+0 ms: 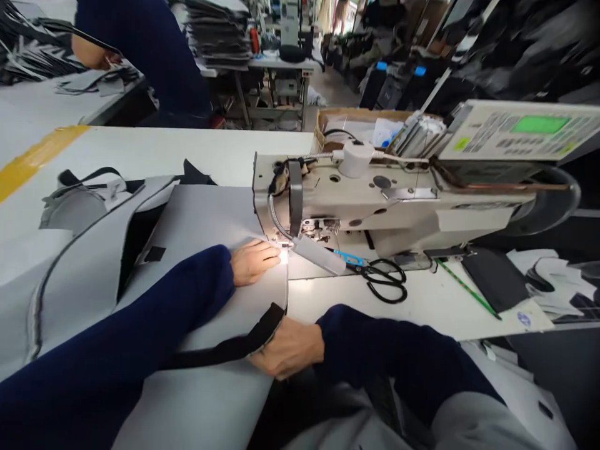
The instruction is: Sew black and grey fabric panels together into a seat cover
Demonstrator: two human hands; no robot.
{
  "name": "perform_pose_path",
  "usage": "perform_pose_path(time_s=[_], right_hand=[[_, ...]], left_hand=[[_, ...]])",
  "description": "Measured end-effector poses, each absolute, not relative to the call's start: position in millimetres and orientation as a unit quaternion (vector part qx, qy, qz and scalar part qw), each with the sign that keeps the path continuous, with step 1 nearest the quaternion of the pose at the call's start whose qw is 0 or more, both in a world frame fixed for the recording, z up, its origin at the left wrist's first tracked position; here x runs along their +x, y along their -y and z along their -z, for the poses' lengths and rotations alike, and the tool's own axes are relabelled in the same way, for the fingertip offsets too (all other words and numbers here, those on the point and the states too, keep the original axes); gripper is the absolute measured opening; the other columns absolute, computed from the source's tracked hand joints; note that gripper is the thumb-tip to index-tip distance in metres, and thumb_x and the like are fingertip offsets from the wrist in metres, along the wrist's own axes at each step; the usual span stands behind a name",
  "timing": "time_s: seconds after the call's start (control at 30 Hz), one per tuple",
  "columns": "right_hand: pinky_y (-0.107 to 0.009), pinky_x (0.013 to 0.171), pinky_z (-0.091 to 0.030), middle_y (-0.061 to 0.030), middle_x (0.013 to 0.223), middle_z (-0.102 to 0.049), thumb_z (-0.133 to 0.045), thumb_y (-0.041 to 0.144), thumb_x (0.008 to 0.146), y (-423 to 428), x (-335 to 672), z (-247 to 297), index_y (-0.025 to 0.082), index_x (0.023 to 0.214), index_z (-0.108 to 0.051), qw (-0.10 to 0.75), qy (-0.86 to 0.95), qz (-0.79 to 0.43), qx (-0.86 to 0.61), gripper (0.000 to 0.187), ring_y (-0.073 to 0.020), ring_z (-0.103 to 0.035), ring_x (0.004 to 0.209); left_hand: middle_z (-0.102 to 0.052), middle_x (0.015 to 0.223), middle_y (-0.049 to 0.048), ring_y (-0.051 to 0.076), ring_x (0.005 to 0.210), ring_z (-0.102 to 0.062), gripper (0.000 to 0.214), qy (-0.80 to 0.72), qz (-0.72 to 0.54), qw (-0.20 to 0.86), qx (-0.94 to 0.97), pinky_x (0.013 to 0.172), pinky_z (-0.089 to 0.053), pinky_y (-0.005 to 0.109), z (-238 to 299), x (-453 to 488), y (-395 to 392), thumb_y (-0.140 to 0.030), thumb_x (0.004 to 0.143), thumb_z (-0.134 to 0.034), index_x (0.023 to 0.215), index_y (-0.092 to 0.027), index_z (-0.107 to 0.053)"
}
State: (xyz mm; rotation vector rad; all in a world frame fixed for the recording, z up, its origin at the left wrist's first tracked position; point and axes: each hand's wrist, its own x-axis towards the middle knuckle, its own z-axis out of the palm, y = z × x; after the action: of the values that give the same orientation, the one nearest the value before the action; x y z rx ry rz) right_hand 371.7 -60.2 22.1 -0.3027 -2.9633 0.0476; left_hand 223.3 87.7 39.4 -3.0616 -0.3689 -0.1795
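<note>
A large light-grey fabric panel (pixel 215 219) lies on the sewing table, its right edge at the needle area of a sewing machine (pixel 328 194). My left hand (pixel 255 261) rests flat on the panel with fingers stretched toward the lit presser foot. Closer to my body, my right hand (pixel 288 349) is closed around a black fabric strip (pixel 234 347) at the panel's near right edge. Its fingertips are partly hidden beneath the material. Black-handled scissors (pixel 387 281) lie on the table right of both hands, beside a small lamp (pixel 319 253) lighting the seam.
A control box with a green screen (pixel 539 125) sits above the machine's right end. Behind is a cardboard box (pixel 321 128). A green pencil-like stick (pixel 469 290) and a dark fabric piece (pixel 494 281) lie right. Another person's sleeve (pixel 150 56) shows across the table.
</note>
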Motion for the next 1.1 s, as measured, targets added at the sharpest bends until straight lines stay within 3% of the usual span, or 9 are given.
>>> perform_pose_path(time_s=[0.1,0.2,0.33,0.4,0.6,0.9,1.1], right_hand=[[-0.038,0.066,-0.044,-0.01,0.078,-0.064,-0.048,0.024,0.075,58,377,-28,0.009,0.091,-0.058,0.132,0.987,-0.046,-0.077,0.024,-0.023,-0.06,0.074],[-0.039,0.067,-0.044,-0.0134,0.083,-0.065,-0.05,0.02,0.074,60,380,-28,0.008,0.094,-0.058,0.125,0.987,-0.057,-0.084,0.025,-0.0236,-0.061,0.076],[-0.039,0.079,-0.044,-0.0176,0.096,-0.065,-0.051,0.015,0.076,63,381,-25,0.007,0.102,-0.058,0.136,0.984,-0.053,-0.102,0.029,-0.0249,-0.06,0.089],[-0.041,0.081,-0.043,-0.0183,0.096,-0.065,-0.051,0.013,0.076,63,382,-26,0.006,0.104,-0.058,0.144,0.983,-0.051,-0.1,0.03,-0.0254,-0.061,0.09],[-0.038,0.061,-0.04,-0.0109,0.073,-0.06,-0.047,0.012,0.075,55,381,-34,0.007,0.093,-0.056,0.11,0.985,-0.058,-0.123,0.02,-0.0237,-0.058,0.069],[-0.045,0.075,-0.041,-0.0176,0.096,-0.061,-0.048,0.02,0.08,29,388,-16,0.008,0.101,-0.056,0.143,0.975,-0.01,-0.172,0.026,-0.0314,-0.055,0.093],[-0.036,0.071,-0.042,-0.0106,0.087,-0.061,-0.048,0.02,0.081,6,397,-16,0.012,0.096,-0.055,0.08,0.97,-0.079,-0.215,0.019,-0.0221,-0.055,0.079]], left_hand=[[-0.065,0.103,0.0094,0.022,0.104,-0.053,0.029,0.126,0.055,-0.01,-0.99,0.092,-0.037,0.038,-42,216,-90,-0.012,0.087,-0.039,0.104,-0.017,-0.062],[-0.066,0.107,0.0089,0.022,0.104,-0.055,0.028,0.163,0.071,-0.045,-0.983,0.097,-0.036,0.039,-34,209,-85,-0.024,0.093,-0.04,0.107,-0.018,-0.063],[-0.068,0.101,0.0088,0.022,0.102,-0.058,0.028,0.219,0.118,-0.005,-0.969,0.098,-0.036,0.039,-22,210,-72,-0.033,0.093,-0.045,0.104,-0.017,-0.065],[-0.069,0.096,0.0084,0.023,0.102,-0.059,0.028,0.233,0.134,0.017,-0.963,0.097,-0.036,0.039,-20,214,-67,-0.033,0.092,-0.047,0.103,-0.017,-0.066],[-0.069,0.089,0.0057,0.021,0.096,-0.059,0.027,0.238,0.148,0.029,-0.96,0.092,-0.038,0.039,-23,224,-73,-0.025,0.092,-0.045,0.103,-0.023,-0.07],[-0.066,0.081,0.0066,0.023,0.087,-0.056,0.027,0.247,0.176,0.07,-0.95,0.084,-0.041,0.04,-11,227,-103,-0.026,0.087,-0.046,0.092,-0.023,-0.072],[-0.066,0.098,0.0103,0.024,0.099,-0.056,0.027,0.245,0.15,0.016,-0.958,0.093,-0.04,0.043,-15,229,-137,-0.027,0.084,-0.047,0.088,-0.017,-0.072]])
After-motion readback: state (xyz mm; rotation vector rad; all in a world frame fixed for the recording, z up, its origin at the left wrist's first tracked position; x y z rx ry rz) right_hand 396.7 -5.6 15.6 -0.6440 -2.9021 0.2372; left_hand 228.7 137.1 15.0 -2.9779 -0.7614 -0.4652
